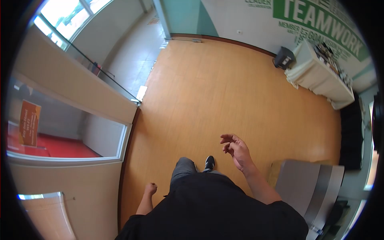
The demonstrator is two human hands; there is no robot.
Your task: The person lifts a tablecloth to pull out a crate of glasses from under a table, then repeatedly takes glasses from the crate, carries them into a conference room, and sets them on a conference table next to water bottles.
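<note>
My right hand point(236, 151) is raised in front of my body, over the wooden floor point(200, 92). Its fingers are bent and apart, with nothing held between them. Low at my left side hangs my left hand point(151, 188), its fingers curled in; no object shows in it. Neither hand touches anything that I can see. Between the two, a dark shoe point(210, 162) with white on it stands on the floor below my black shirt point(216, 204).
A grey piece of furniture point(298, 178) stands close on my right. At the back right are a black bin point(284, 58) and a cloth-covered table point(314, 76) with items on top. A windowed wall point(102, 168) runs along my left, with a doorway beyond it.
</note>
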